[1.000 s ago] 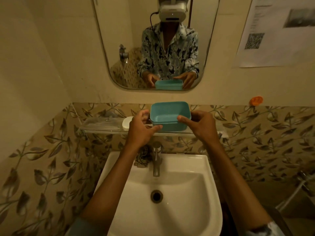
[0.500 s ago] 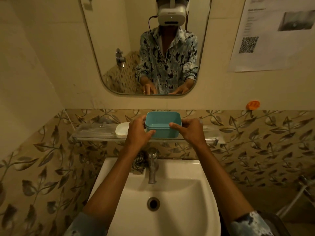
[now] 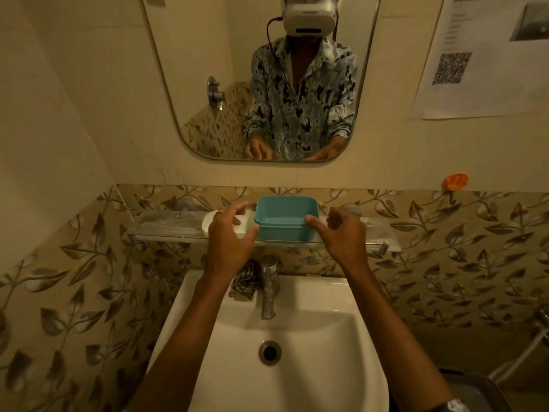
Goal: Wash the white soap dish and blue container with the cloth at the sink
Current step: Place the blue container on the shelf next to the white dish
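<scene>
Blue container (image 3: pixel 283 223) sits on the shelf (image 3: pixel 166 228), 12 o'clock from the sink (image 3: pixel 329 295), with the white soap dish (image 3: pixel 208 224) at its 9. Left hand (image 3: pixel 230 233) and right hand (image 3: pixel 341 231) are loose-fingered either side, gripping nothing. Cloth (image 3: pixel 245 281) is bunched by the tap (image 3: pixel 269 289). Washed already? Can't tell.

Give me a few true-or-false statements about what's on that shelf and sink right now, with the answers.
1. The blue container stands on the glass shelf. True.
2. The white soap dish sits to the right of the container. False: it sits to its left, partly behind the left hand.
3. The cloth lies over the drain hole. False: it is bunched on the back rim of the sink, just left of the tap.
4. The container has no lid on. True.
</scene>
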The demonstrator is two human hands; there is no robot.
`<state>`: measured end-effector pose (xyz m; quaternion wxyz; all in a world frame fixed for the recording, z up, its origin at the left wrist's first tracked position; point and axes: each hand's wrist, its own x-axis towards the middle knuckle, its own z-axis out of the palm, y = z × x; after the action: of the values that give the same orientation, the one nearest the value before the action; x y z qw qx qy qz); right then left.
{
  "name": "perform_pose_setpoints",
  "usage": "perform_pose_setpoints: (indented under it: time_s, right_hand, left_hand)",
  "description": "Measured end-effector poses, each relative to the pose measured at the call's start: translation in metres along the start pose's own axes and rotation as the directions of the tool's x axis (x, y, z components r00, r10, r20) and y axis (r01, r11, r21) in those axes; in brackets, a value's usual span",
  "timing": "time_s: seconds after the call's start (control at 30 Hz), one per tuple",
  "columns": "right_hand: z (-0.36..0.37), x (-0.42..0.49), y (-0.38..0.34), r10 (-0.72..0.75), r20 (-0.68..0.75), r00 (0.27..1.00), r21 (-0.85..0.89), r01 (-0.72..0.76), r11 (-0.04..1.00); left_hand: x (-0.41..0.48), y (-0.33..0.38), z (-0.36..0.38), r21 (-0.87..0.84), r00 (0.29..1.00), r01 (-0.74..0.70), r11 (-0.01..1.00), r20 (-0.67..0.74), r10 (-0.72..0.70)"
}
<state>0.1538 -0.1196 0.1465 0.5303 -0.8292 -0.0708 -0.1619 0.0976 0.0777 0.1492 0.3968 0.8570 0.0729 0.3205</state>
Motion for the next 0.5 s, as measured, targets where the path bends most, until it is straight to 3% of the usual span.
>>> perform_pose_setpoints:
  time_s: [0.07, 0.13, 0.23, 0.3, 0.4, 0.5]
  right_hand:
    - [-0.004, -0.014, 0.004, -0.051, -0.118, 0.992, 0.085, 0.062, 0.994]
    - [-0.006, -0.033, 0.011, -0.105, -0.195, 0.975, 0.127, 0.132, 0.983]
    - [-0.001, -0.061, 0.03, -0.246, -0.235, 0.94, 0.058, 0.266, 0.962]
    - [0.007, -0.077, 0.044, -0.278, -0.214, 0.936, 0.037, 0.292, 0.956]
    - [0.019, -0.1, 0.063, -0.213, -0.141, 0.967, 0.059, 0.223, 0.973]
    - [0.028, -0.12, 0.083, -0.109, -0.043, 0.993, 0.068, 0.112, 0.991]
  left_hand:
    - [-0.021, -0.013, -0.008, -0.065, 0.983, 0.006, 0.998, -0.181, -0.018]
    - [-0.044, -0.041, -0.007, -0.119, 0.964, 0.075, 0.99, -0.244, -0.103]
    - [-0.068, -0.097, 0.012, -0.053, 0.934, 0.33, 0.942, -0.128, -0.334]
    - [-0.074, -0.133, 0.032, 0.1, 0.889, 0.453, 0.886, 0.029, -0.457]
    - [-0.072, -0.163, 0.058, 0.303, 0.77, 0.505, 0.808, 0.264, -0.58]
    - [-0.056, -0.17, 0.082, 0.309, 0.698, 0.589, 0.747, 0.271, -0.663]
